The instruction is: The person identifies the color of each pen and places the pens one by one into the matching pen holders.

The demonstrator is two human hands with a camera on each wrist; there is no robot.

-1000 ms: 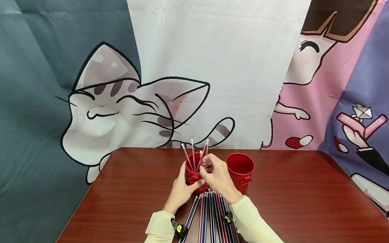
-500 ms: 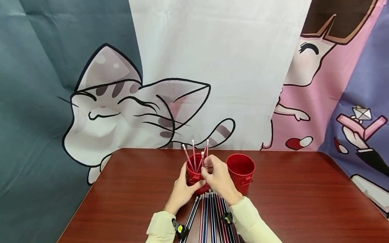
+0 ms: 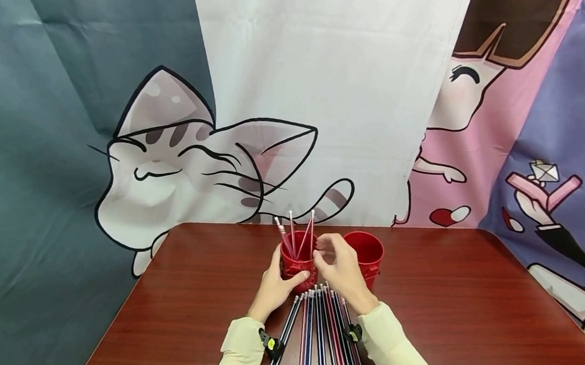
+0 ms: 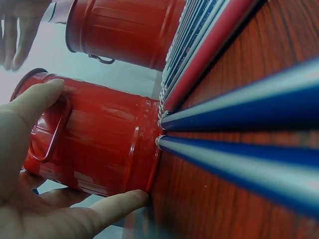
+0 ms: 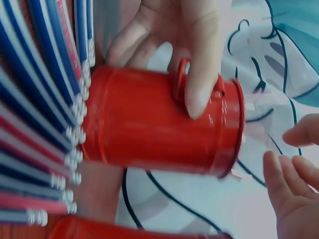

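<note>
Presumably to stop it tipping, your left hand [image 3: 271, 288] grips the cup [image 5: 154, 124] of leaning pencils [image 3: 292, 233]; your right hand [image 3: 344, 267] (fingers loosely parted, holding nothing) hovers beside the rim [image 5: 242, 119].

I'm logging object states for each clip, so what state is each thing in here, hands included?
Held bucket: upright, pencils inside.
Pencils in it: leaning at different angles, eraser ends up.
Other bucket: upright, open-topped, no pencils sticking out.
Loose pencils: lying fanned on the table, eraser ends toward the buckets.
Left hand: gripping the held bucket.
Right hand: beside its rim, holding nothing.
</note>
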